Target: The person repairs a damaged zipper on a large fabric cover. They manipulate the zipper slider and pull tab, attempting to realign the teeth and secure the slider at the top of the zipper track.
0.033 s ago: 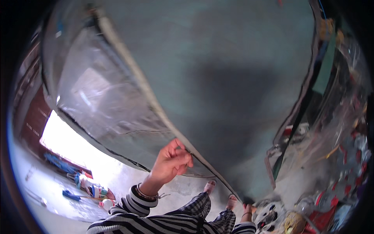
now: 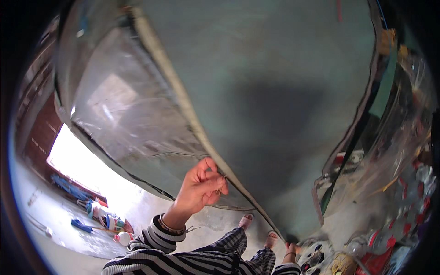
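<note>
A large grey-green fabric cover (image 2: 293, 46), with a clear plastic window (image 2: 105, 82) at the left, fills most of my view. A pale strip (image 2: 178, 91) runs diagonally down it into a dark zipper seam. My left hand (image 2: 201, 185) pinches a small zipper pull beside this strip, fingers curled. My right hand (image 2: 290, 251) is low at the seam's bottom end, closed on the cover's edge; its fingertips are partly obscured. Below the fabric show my striped sleeves and sandaled feet.
A bright doorway (image 2: 78, 153) is at the left, with a blue-headed broom (image 2: 82, 224) and buckets (image 2: 112, 222) nearby on the concrete floor (image 2: 50, 247). Plastic bottles (image 2: 403, 215), plastic sheeting, yellow cord (image 2: 346, 263) and a red bag (image 2: 376, 259) crowd the right side.
The cover and surroundings have shifted slightly in view, the fabric's upper part rightward and down. My left hand sits a little higher in the picture, with its grip unchanged.
</note>
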A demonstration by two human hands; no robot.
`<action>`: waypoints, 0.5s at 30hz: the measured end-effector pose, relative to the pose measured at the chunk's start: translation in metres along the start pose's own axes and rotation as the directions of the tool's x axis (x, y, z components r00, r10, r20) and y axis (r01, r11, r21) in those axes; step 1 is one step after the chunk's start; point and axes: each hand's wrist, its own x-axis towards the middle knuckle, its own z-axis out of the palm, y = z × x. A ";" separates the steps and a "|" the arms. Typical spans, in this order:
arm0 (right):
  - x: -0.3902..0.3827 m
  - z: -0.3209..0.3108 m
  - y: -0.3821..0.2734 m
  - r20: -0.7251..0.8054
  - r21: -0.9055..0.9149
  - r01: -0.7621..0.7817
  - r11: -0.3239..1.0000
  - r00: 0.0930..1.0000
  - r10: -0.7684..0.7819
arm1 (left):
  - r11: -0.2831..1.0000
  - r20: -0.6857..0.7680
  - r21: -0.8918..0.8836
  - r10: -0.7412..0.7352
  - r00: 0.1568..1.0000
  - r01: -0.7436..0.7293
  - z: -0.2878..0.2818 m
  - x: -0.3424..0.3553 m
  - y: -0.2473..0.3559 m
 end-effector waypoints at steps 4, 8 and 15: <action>0.008 -0.014 -0.013 -0.226 -0.060 0.045 0.997 0.972 -0.058 | 0.976 -0.029 -0.059 0.208 0.978 -0.209 0.027 -0.004 0.074; -0.031 -0.017 -0.041 -0.149 -0.320 0.082 0.944 0.980 -0.136 | 0.967 0.010 0.000 0.255 0.967 -0.255 0.033 0.012 0.076; -0.103 -0.007 -0.083 0.400 -0.565 0.747 0.349 0.619 -0.676 | 0.992 0.116 -0.062 0.115 0.987 -0.108 0.028 0.019 0.077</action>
